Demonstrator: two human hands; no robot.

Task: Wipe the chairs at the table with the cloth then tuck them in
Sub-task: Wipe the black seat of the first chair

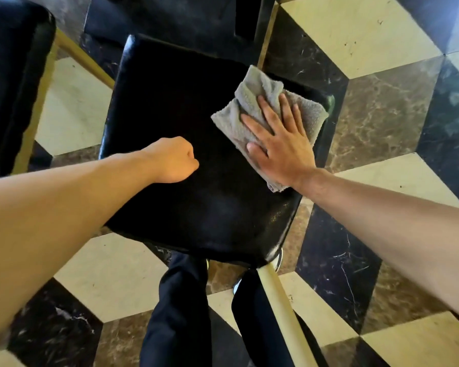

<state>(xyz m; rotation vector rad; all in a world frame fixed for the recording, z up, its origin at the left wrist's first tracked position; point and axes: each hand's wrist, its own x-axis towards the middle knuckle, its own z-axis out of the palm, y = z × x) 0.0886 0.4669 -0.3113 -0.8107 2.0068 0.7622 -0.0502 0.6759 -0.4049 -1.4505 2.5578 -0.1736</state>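
A black padded chair seat point(186, 107) fills the middle of the head view, seen from above, with pale wooden legs point(278, 295). A folded grey cloth point(239, 120) lies on the seat's right part. My right hand point(278, 144) presses flat on the cloth with fingers spread. My left hand point(174, 160) is closed in a fist over the seat's left middle, holding nothing that I can see.
A second black chair point(13, 75) stands at the left edge. A dark table point(186, 17) edge and leg lie beyond the seat at the top. The floor point(382, 115) is patterned cream, brown and black marble. My dark trouser legs point(180, 313) stand under the seat's near edge.
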